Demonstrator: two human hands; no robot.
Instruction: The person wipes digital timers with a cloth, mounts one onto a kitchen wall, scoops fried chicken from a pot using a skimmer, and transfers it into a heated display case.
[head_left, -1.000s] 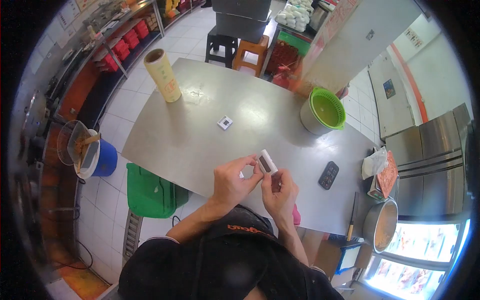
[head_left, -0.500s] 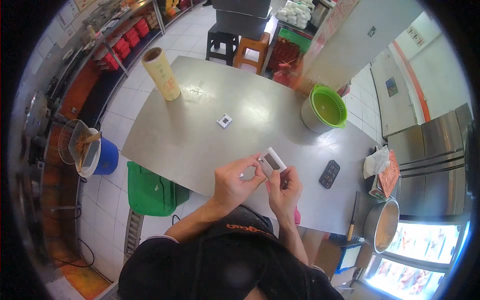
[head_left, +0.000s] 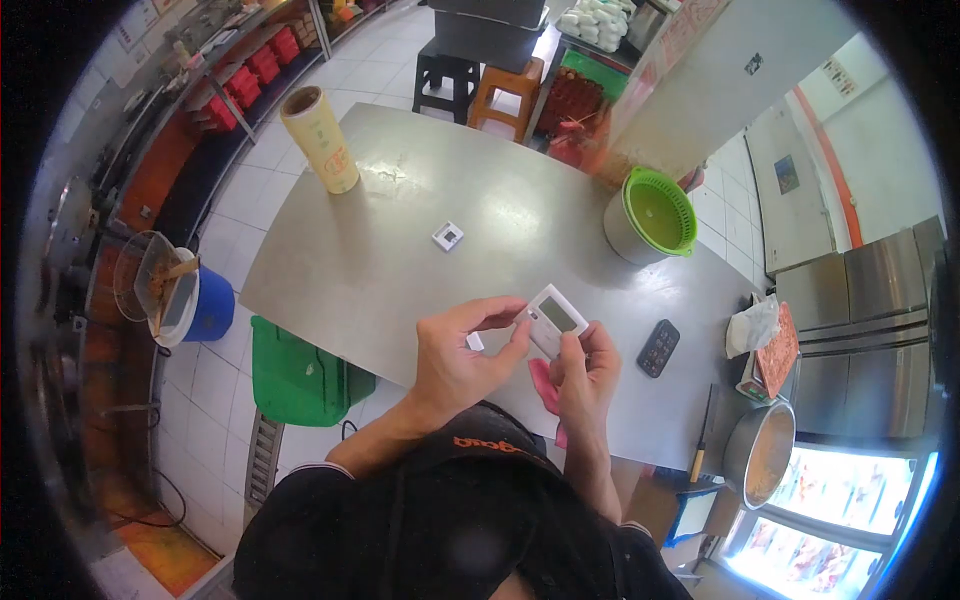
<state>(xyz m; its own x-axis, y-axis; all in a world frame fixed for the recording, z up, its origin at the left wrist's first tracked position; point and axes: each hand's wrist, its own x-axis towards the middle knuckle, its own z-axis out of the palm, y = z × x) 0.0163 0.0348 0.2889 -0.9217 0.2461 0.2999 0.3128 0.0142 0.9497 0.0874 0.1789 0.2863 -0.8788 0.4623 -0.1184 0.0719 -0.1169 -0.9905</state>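
Observation:
A small white digital timer (head_left: 556, 312) with a grey display is tilted between my two hands, above the near part of the steel table. My right hand (head_left: 585, 378) grips its lower right side, the thumb on its front. At its left edge, the thumb and forefinger of my left hand (head_left: 458, 350) pinch it. A small white piece (head_left: 474, 341) shows inside the curve of my left hand; whether it is held there or lies behind is unclear. Below my right hand is something pink (head_left: 543, 386), partly hidden. Farther up the table lies a small white square device (head_left: 448, 236).
On the steel table (head_left: 400, 280) stand a roll of plastic film (head_left: 322, 142) and a pot with a green basket (head_left: 655, 215). To the right are a black phone-like device (head_left: 659, 348), a knife (head_left: 704, 435) and a metal bowl (head_left: 765, 455). A green bin (head_left: 295, 375) is below the left edge.
The timer has turned so its display faces me more, and has shifted slightly right. My left fingers have spread wider, and more of the pink thing shows below my right hand.

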